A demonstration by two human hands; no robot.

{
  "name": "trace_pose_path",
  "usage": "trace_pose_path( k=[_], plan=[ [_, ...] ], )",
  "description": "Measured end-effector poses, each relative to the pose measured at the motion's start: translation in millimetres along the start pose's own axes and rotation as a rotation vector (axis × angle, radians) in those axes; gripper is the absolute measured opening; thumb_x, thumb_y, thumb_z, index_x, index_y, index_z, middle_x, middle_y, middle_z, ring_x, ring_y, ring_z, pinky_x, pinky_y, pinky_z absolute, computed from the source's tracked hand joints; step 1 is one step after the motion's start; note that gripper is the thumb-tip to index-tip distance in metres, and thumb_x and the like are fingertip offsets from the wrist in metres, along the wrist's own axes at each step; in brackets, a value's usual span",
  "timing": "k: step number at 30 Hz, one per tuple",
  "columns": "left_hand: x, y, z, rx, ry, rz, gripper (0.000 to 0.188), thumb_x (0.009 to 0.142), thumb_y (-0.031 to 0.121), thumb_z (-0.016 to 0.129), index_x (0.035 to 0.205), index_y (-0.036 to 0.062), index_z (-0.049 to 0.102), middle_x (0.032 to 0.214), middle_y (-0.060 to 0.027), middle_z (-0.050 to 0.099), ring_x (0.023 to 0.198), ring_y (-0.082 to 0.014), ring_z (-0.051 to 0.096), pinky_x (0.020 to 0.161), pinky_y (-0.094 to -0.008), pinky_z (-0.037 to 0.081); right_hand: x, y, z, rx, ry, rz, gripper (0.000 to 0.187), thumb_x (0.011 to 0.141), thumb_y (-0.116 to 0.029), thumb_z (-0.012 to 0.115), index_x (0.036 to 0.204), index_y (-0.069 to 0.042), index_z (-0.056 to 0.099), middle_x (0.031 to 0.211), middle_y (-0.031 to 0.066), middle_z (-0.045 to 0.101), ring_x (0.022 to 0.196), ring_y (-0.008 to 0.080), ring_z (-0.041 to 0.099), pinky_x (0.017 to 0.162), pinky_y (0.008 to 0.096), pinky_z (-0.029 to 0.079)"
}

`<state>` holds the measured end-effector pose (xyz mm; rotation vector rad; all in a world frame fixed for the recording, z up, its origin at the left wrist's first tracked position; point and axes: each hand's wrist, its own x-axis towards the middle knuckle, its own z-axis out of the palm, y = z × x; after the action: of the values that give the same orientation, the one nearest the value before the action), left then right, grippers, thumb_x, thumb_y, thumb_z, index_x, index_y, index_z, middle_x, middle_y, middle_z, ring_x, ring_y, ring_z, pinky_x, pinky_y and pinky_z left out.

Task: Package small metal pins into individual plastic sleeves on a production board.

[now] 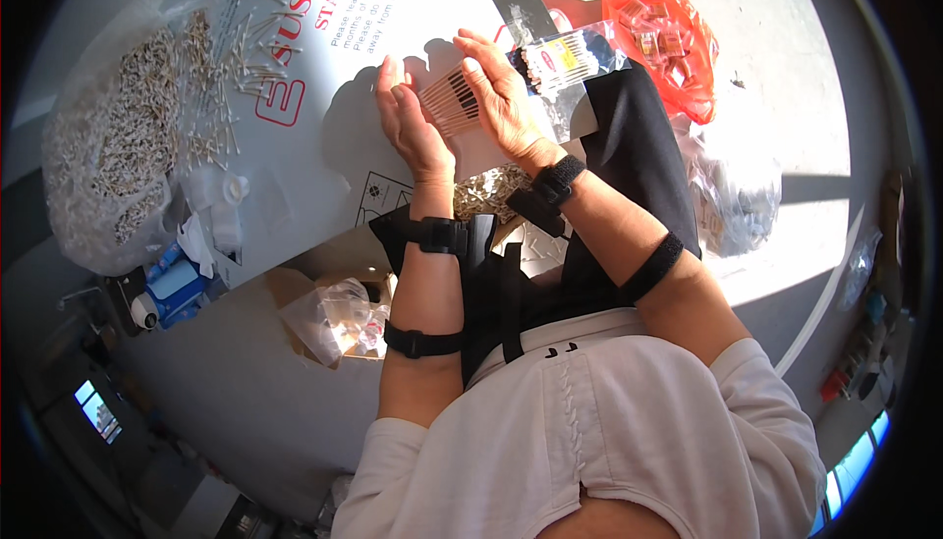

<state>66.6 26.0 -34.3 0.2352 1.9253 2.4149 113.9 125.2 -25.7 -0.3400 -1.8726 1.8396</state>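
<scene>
Between my two hands lies a flat row of cotton swabs (450, 105) with pale pinkish sticks and a dark band near the right side. My left hand (417, 134) presses against the row's left end, fingers stretched out and held together. At the other end my right hand (502, 99) cups the row, its thumb up and fingers extended. Both hands are just above the grey printed board. A clear packet of dark-tipped swabs (565, 60) with a yellow and red label lies just right of my right hand.
Loose swabs (211, 117) are scattered on the board (324, 161), beside a large clear bag of swabs (113, 146). A blue package (177, 291) sits at the board's left corner. Red bag (702, 58) with small clear boxes stands right. Below are an open carton (285, 294) and more swabs (491, 188).
</scene>
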Motion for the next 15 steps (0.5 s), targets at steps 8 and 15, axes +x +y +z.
trace_pose_path(
  k=[8,15],
  plan=[
    [-4.9,10.2,-36.4,0.585,-0.171,0.235,0.040,0.088,0.006,0.057,0.127,0.0009,0.049,0.138,-0.0194,0.044,0.131,-0.0351,0.039,0.111,-0.0467,0.029,-4.9,0.4,-10.9,0.203,0.018,0.141,0.035,0.098,-0.009,0.053,0.131,0.004,0.050,0.143,0.0137,0.044,0.132,0.0218,0.042,0.111,0.0317,0.033],
    [-27.0,11.9,-27.2,1.200,-0.081,0.294,0.064,0.077,0.002,0.072,0.133,0.0034,0.042,0.146,-0.0205,0.033,0.139,-0.0440,0.026,0.111,-0.0528,0.027,-7.1,7.5,-12.9,0.032,-0.017,0.056,0.038,0.090,0.008,0.055,0.128,0.005,0.049,0.141,0.0134,0.042,0.133,0.0217,0.041,0.113,0.0320,0.033]
  ],
)
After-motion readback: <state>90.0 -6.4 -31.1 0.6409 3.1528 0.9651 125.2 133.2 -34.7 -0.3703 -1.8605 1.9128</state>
